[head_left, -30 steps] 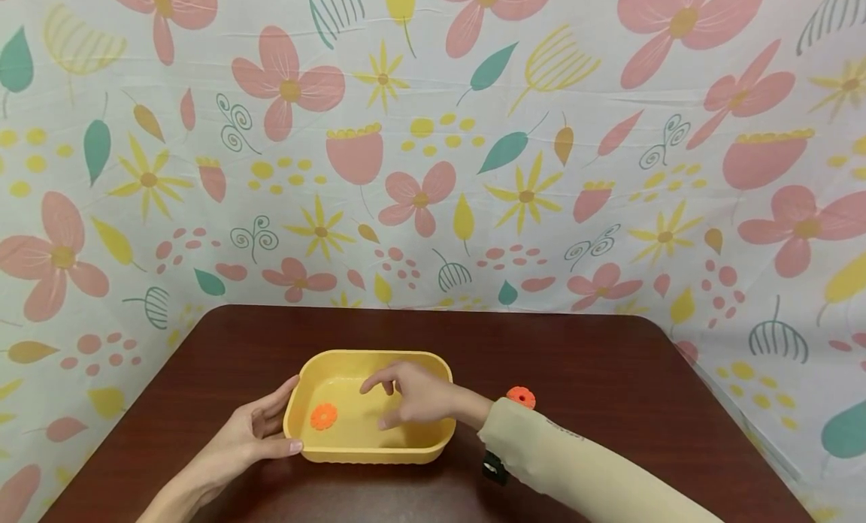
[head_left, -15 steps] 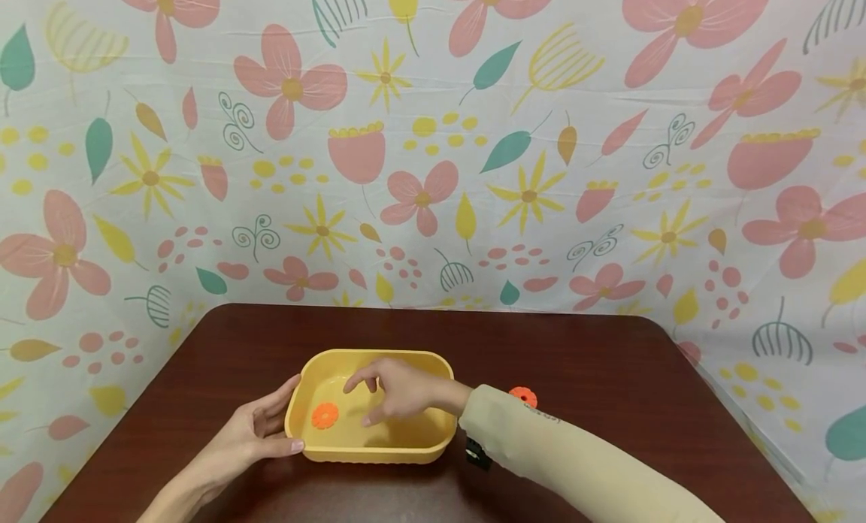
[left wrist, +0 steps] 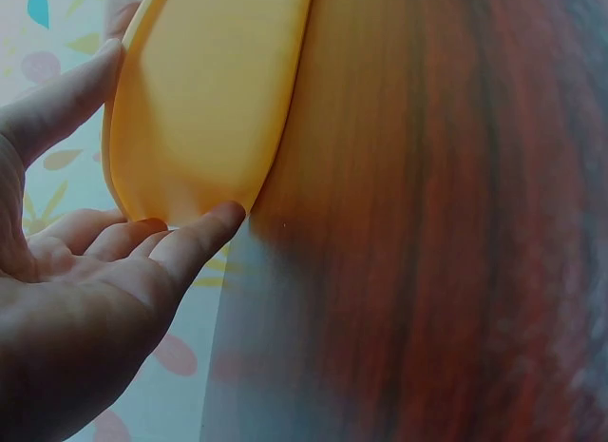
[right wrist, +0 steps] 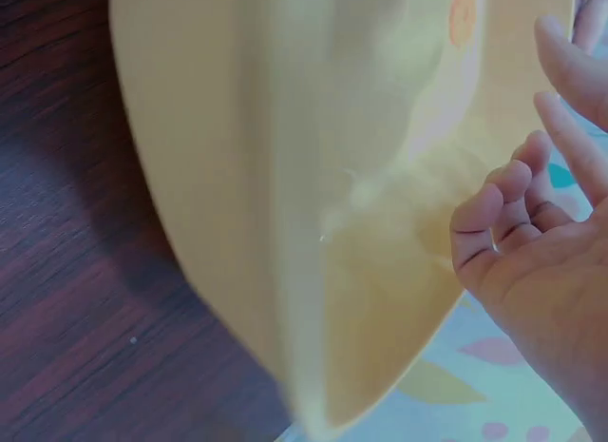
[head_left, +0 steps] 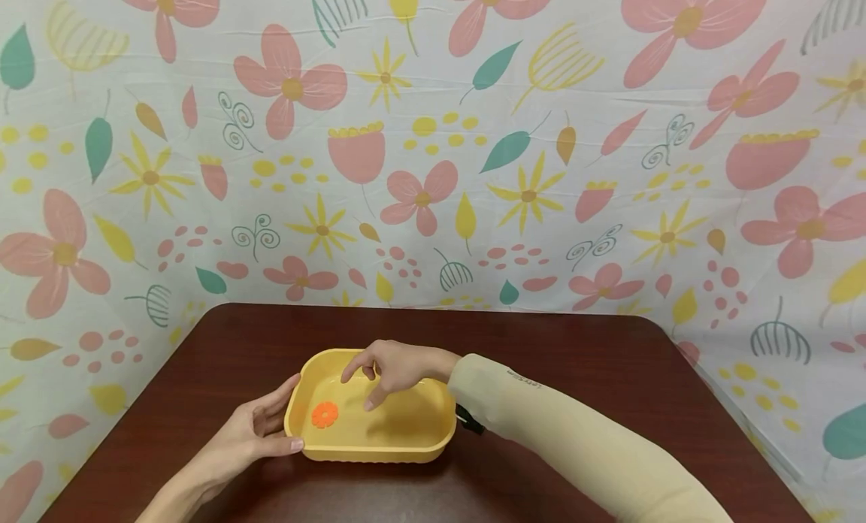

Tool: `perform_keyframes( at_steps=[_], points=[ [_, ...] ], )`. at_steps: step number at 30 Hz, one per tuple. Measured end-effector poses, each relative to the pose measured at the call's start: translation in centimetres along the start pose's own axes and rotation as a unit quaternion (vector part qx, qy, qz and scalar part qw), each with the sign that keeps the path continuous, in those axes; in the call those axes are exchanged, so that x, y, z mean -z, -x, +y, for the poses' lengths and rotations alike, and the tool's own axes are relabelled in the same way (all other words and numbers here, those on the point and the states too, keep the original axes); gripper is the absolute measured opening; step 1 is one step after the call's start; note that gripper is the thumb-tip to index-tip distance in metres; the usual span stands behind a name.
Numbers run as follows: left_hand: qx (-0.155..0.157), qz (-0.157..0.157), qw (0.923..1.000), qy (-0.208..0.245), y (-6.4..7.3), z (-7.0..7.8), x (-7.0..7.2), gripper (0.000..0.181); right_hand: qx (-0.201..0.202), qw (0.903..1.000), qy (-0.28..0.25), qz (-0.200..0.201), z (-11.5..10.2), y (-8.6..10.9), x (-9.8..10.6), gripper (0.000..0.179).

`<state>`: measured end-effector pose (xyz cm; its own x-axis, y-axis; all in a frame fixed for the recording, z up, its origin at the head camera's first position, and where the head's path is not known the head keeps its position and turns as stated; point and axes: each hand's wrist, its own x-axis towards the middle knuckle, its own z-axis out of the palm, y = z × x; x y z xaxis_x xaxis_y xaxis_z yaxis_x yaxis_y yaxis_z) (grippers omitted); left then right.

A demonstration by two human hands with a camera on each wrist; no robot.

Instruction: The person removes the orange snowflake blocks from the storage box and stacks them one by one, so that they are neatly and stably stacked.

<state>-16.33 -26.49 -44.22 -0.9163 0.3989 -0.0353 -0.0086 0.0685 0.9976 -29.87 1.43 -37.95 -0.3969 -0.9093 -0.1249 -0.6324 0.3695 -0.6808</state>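
Note:
A yellow plastic basin point(head_left: 372, 455) with rounded corners stands on the table. Inside, towards its left end, lies a small orange flower-shaped piece point(head_left: 331, 415). My left hand point(head_left: 245, 433) holds the basin by its left end, the thumb at the near corner and the fingers along the far side; the left wrist view shows thumb and fingers around that end wall. Over the inside of the basin hovers my right hand point(head_left: 399, 365), palm down, index finger and thumb apart, the other fingers loosely bent. Nothing is in it, as the right wrist view also shows.
The dark brown wooden table point(head_left: 575, 373) reaches back to a flower-printed cloth point(head_left: 433, 132). My right sleeve point(head_left: 541, 410) crosses the table on the right, above the basin's right rim. A black device point(head_left: 470, 421) sits under that wrist.
My right hand has moved left and then up, away over the basin. The sleeve now covers the second orange piece on the table at right. The left hand and basin stay put.

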Motion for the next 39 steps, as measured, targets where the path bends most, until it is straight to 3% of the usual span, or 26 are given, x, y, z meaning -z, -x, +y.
perform_keyframes(
  at_steps=[12,21,29,39],
  points=[
    [-0.012,-0.004,0.9999,-0.005,0.0,-0.1,0.1,0.095,-0.011,0.9994,0.028,-0.017,-1.1,-2.9,-1.3,0.046],
    [-0.017,-0.005,0.9998,-0.003,0.0,-0.1,0.0,0.095,-0.014,0.9997,-0.016,-0.012,-0.9,-3.9,-1.6,0.044],
    [-0.002,0.002,1.0000,-0.002,-0.1,-0.1,0.1,0.095,-0.010,0.9982,-0.054,-0.026,-0.4,-4.5,-1.9,0.044],
    [-0.018,0.001,0.9998,-0.008,0.0,-0.1,0.0,0.096,-0.021,0.9984,-0.046,-0.026,0.0,-5.3,-2.7,0.047]
  ],
)
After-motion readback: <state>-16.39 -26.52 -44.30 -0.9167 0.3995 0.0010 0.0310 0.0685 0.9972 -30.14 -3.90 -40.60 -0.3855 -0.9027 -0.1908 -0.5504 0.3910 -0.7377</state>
